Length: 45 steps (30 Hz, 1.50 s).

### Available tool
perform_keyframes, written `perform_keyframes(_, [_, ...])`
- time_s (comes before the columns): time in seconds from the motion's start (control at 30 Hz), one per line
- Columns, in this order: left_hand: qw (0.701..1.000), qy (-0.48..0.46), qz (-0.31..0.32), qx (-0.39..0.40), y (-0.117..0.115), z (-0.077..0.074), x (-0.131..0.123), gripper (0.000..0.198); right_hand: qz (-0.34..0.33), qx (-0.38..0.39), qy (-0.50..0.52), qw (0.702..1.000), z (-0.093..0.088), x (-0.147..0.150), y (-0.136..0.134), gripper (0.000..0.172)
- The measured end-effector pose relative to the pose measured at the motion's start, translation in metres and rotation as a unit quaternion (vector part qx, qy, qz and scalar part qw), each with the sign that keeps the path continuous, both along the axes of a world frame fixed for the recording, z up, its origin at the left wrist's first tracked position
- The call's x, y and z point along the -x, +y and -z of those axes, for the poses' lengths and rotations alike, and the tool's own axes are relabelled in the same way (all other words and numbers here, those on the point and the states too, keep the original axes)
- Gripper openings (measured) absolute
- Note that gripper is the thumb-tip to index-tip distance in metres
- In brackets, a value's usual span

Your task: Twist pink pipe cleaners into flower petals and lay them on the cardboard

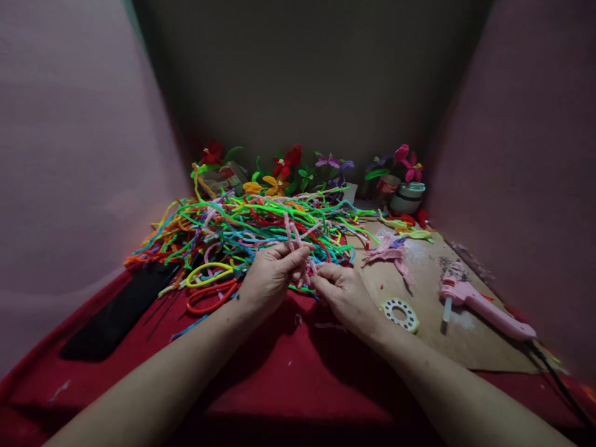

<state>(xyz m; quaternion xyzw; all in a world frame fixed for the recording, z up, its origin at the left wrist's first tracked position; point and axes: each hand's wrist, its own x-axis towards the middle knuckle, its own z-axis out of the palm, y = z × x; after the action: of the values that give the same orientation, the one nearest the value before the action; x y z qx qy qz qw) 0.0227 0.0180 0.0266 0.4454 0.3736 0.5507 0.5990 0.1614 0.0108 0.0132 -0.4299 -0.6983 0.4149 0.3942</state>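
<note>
Pale pink pipe cleaners (294, 233) stick up between my two hands, some of them crossing. My left hand (272, 276) pinches them between thumb and fingers. Just to its right, my right hand (342, 292) is closed with its fingertips on the lower end of the pink pieces. Behind both hands lies a large tangled heap of coloured pipe cleaners (261, 217). Scissors with one yellow and one red handle loop (212, 297) lie beside my left wrist, their blades hidden.
A pink glue gun (487, 310) with its cord rests on a cardboard sheet (433, 347) at right, near a white ring with holes (400, 315) and pink fuzzy petals (388, 253). A black phone-like slab (116, 313) lies left on the red cloth (274, 391). Fuzzy flowers (286, 162) and a jar (407, 197) stand behind.
</note>
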Motion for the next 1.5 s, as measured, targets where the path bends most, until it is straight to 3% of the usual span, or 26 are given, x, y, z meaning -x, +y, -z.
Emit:
perform_keyframes(0.13, [1.0,-0.011,-0.002,-0.004,0.001,0.0,0.0,0.017,-0.044,0.11,0.104,0.988,-0.002,0.0,0.001,0.022])
perform_keyframes(0.23, [0.999,-0.026,0.028,0.005,0.002,-0.003,0.002,0.017,-0.122,0.225,0.283,0.924,0.0,0.0,0.004,0.022])
perform_keyframes(0.3, [0.999,-0.037,0.036,0.014,0.001,-0.006,0.004,0.016,-0.139,0.28,0.358,0.88,0.002,0.0,0.006,0.02])
perform_keyframes(0.47, [0.999,-0.035,0.028,0.028,0.0,-0.007,0.006,0.014,-0.138,0.32,0.417,0.839,0.004,0.002,0.007,0.023])
perform_keyframes(1.07, [0.999,0.036,-0.005,0.017,-0.005,-0.007,0.005,0.021,-0.098,0.294,0.412,0.857,0.011,0.006,0.008,0.026])
perform_keyframes(1.27, [0.986,0.164,-0.01,-0.015,-0.003,-0.01,0.008,0.022,-0.071,0.298,0.386,0.87,0.012,0.006,0.009,0.027])
perform_keyframes(1.5, [0.984,0.18,-0.003,-0.004,-0.004,-0.01,0.01,0.017,-0.051,0.294,0.352,0.887,0.006,0.0,0.007,0.026])
